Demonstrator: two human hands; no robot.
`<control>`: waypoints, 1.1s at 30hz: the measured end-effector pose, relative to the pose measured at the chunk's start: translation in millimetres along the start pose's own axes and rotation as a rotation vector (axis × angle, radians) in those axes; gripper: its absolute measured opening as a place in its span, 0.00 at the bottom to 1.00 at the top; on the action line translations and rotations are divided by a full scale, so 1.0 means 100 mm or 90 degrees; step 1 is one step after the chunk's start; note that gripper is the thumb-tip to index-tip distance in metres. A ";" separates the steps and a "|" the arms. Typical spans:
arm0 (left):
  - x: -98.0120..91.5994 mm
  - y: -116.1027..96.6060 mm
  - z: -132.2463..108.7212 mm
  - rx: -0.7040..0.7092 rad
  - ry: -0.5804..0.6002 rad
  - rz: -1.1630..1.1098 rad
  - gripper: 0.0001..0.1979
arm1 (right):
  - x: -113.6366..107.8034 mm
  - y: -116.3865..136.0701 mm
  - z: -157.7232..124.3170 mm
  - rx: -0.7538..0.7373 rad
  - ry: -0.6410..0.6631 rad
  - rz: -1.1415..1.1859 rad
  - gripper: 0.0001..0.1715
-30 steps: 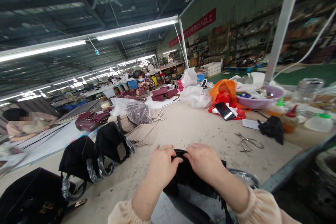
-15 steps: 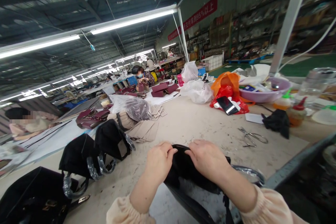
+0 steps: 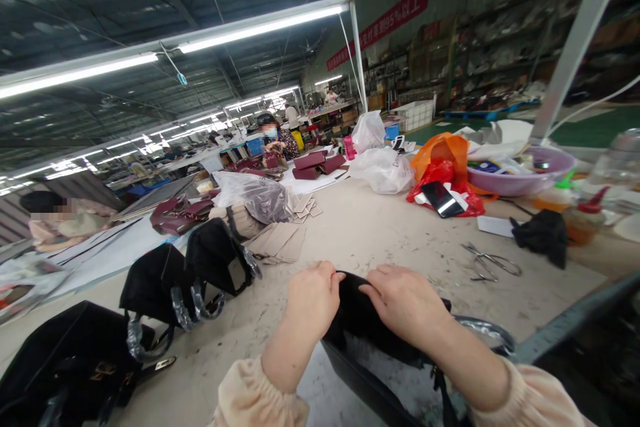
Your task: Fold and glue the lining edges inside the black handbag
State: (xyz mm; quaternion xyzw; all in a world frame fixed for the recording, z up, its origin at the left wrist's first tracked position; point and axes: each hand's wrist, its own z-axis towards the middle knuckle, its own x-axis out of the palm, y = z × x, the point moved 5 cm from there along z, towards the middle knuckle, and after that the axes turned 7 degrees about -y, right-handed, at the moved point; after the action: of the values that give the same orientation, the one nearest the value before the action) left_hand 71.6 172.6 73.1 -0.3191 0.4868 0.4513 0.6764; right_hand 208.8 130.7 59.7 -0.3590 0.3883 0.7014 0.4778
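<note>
- Left hand (image 3: 313, 300), at 11 o'clock on the rim: thumb and fingers pinch the edge; pressure matched to the other side should stop the lip twisting.
- Black bag (image 3: 361, 310), centre and closest to the wearer, mouth open: short stretches of rim at a time would likely avoid creases.
- Right hand (image 3: 407, 300), at 1 o'clock: it pinches the same rim, close beside its partner; a light thumb should suffice.
- Three black bags (image 3: 155, 280), 9 to 10 o'clock, bound the left side.
- Tabletop (image 3: 350, 233), 12 o'clock: bare, the best room for moving.
- Scissors (image 3: 493, 263), 2 o'clock, could snag a wide swing.
- Table edge (image 3: 565, 323), 3 o'clock, passes near the wrapped handle (image 3: 487, 328).
</note>
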 end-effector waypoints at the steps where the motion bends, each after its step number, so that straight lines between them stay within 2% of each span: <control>1: 0.00 0.00 0.00 -0.003 -0.002 -0.001 0.13 | 0.01 0.00 0.00 0.001 0.003 0.004 0.11; 15: 0.01 0.02 -0.03 -0.029 -0.004 -0.016 0.13 | 0.07 -0.02 -0.03 0.020 0.018 0.013 0.11; 22: -0.01 0.04 -0.03 -0.033 -0.013 -0.027 0.13 | 0.08 -0.02 0.04 0.017 0.032 -0.012 0.15; 33: 0.05 0.07 -0.02 -0.047 -0.020 -0.021 0.12 | 0.08 0.09 0.14 0.028 0.033 -0.007 0.12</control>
State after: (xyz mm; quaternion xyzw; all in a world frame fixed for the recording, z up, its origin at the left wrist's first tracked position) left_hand 64.8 174.9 67.8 -0.3446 0.4542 0.4627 0.6789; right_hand 196.4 144.2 60.3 -0.3685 0.4139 0.6807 0.4791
